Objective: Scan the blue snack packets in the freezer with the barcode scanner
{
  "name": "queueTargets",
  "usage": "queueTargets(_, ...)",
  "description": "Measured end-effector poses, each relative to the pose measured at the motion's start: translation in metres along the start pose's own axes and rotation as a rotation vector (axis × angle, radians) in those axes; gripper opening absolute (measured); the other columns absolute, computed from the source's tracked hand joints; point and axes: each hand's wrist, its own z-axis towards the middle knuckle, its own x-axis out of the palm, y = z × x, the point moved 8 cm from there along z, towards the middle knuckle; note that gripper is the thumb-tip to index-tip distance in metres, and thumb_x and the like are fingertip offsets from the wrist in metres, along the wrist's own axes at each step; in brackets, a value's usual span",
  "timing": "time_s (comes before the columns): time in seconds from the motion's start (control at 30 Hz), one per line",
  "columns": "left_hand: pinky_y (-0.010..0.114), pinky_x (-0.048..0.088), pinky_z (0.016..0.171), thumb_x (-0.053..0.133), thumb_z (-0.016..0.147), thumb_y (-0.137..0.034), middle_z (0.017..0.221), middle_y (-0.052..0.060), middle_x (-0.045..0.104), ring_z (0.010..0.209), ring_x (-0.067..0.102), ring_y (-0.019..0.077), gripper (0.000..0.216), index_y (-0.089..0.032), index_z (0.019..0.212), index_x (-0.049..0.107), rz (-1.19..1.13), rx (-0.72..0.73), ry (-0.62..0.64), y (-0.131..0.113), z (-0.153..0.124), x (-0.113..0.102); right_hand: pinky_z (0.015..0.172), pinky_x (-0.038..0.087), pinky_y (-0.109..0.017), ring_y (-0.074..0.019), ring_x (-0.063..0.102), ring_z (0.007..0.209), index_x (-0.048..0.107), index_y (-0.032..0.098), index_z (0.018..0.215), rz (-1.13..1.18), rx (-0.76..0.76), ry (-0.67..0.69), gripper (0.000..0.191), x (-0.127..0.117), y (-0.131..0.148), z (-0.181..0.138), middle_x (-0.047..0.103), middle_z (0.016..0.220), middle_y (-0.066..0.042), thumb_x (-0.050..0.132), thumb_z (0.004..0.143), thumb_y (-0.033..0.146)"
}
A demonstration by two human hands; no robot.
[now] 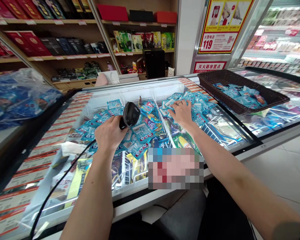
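Observation:
My left hand (110, 132) is wrapped around the handle of a black barcode scanner (131, 114), its cable trailing down to the lower left. The scanner head is held above several small blue packets (143, 132) spread over the freezer top. To the right, my right hand (181, 112) reaches palm-down with fingers apart over another heap of blue packets (200, 108). Its fingertips seem to touch the packets, and I see nothing gripped in it.
A dark brown basket (270, 102) with more blue packets stands at the right on the freezer. A clear plastic bag (20, 96) of blue packs lies at the far left. Price labels (22, 181) line the left side. Shelves (70, 56) stand behind.

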Motion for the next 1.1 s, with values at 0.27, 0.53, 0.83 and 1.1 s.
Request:
queueTargets(0.27, 0.032, 0.031, 0.059, 0.047, 0.084, -0.049, 0.104, 0.006, 0.067, 0.092, 0.063, 0.0260, 0.038, -0.025, 0.111, 0.058, 0.016, -0.041, -0.018, 0.005, 0.000, -0.002, 0.111, 0.009, -0.060, -0.0303, 0.044, 0.122, 0.064, 0.020, 0.117, -0.010, -0.009, -0.005, 0.038, 0.002, 0.005, -0.002, 0.061, 0.125, -0.011, 0.040, 0.096, 0.040)
queueTargets(0.53, 0.033, 0.037, 0.065, 0.047, 0.084, -0.049, 0.107, 0.007, 0.067, 0.094, 0.062, 0.0264, 0.040, -0.024, 0.112, 0.059, -0.010, -0.086, 0.010, 0.007, 0.001, 0.000, 0.106, 0.035, -0.039, -0.0199, 0.051, 0.119, 0.054, 0.025, 0.130, 0.327, -0.403, 0.251, 0.042, 0.013, 0.071, -0.018, 0.061, 0.128, -0.004, 0.041, 0.096, 0.045)
queueTargets(0.83, 0.032, 0.036, 0.062, 0.047, 0.084, -0.050, 0.107, 0.008, 0.068, 0.094, 0.063, 0.0264, 0.039, -0.024, 0.111, 0.058, -0.009, -0.082, 0.030, 0.003, 0.001, -0.004, 0.108, 0.033, -0.046, -0.0213, 0.040, 0.134, 0.056, 0.035, 0.127, 0.512, -0.759, 0.431, 0.040, 0.010, 0.107, -0.039, 0.042, 0.148, -0.002, 0.057, 0.088, 0.045)
queueTargets(1.1, 0.032, 0.035, 0.062, 0.048, 0.084, -0.051, 0.104, 0.009, 0.068, 0.093, 0.062, 0.0268, 0.039, -0.024, 0.109, 0.059, -0.037, -0.066, 0.031, 0.002, 0.000, -0.002, 0.105, 0.040, -0.043, -0.0187, 0.052, 0.121, 0.066, 0.026, 0.108, 0.475, -0.512, 0.368, 0.024, 0.013, 0.078, -0.025, 0.055, 0.136, -0.001, 0.048, 0.092, 0.019)
